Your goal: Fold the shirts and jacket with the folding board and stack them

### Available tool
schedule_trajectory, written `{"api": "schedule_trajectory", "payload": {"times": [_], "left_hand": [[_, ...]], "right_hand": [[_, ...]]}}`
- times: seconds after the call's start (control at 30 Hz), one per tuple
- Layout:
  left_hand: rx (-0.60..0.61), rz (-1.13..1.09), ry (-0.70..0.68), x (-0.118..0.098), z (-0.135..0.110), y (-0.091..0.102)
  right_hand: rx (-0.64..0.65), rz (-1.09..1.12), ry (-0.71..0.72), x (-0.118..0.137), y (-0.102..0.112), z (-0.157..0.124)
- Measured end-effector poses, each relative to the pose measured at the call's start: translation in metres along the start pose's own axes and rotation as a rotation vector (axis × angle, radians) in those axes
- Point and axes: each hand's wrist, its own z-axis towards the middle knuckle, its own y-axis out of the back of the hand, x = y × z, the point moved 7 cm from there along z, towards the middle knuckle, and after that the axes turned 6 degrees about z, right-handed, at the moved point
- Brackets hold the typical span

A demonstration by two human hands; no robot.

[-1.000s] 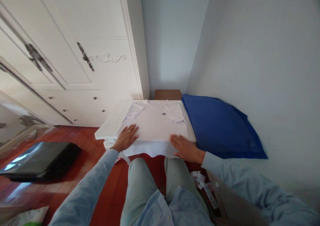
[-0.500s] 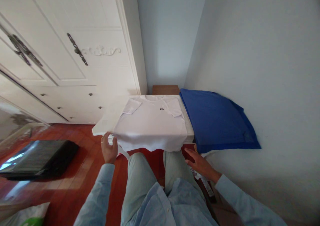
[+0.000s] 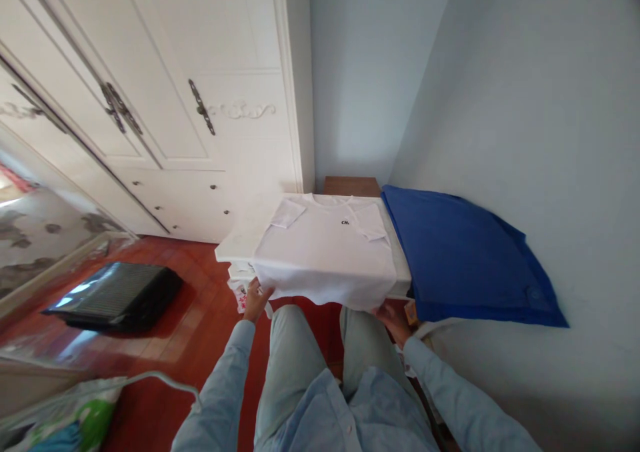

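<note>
A white T-shirt (image 3: 325, 259) lies spread on a white table (image 3: 235, 245), its collar at the far side and its hem hanging over the near edge. Small dark letters mark its chest, and both short sleeves are folded inward. My left hand (image 3: 256, 300) pinches the hem at its left corner. At the right corner of the hem, my right hand (image 3: 394, 322) holds the cloth, its fingertips partly hidden by the fabric.
Blue folded cloth (image 3: 465, 259) drapes over the table's right end, by the wall. A white wardrobe (image 3: 250, 152) stands at the left. On the red wooden floor lies a black striped case (image 3: 120, 295); a pale cable (image 3: 160, 375) runs near my left sleeve.
Both hands have come in to the shirt's lower corners and taken hold of the hem; before, they were apart from it with fingers spread. The view has shifted left.
</note>
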Motion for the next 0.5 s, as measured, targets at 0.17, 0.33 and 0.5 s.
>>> {"api": "schedule_trajectory", "payload": {"times": [0.17, 0.33, 0.5], "left_hand": [[0.117, -0.088, 0.082, 0.013, -0.026, 0.009], [0.312, -0.285, 0.232, 0.023, -0.057, 0.006], [0.535, -0.233, 0.325, 0.036, -0.083, -0.016]], "right_hand": [[-0.006, 0.080, -0.116, -0.005, 0.004, -0.024], [-0.059, 0.209, -0.164, 0.007, 0.014, -0.066], [-0.098, 0.247, -0.154, 0.035, 0.012, -0.096]]}}
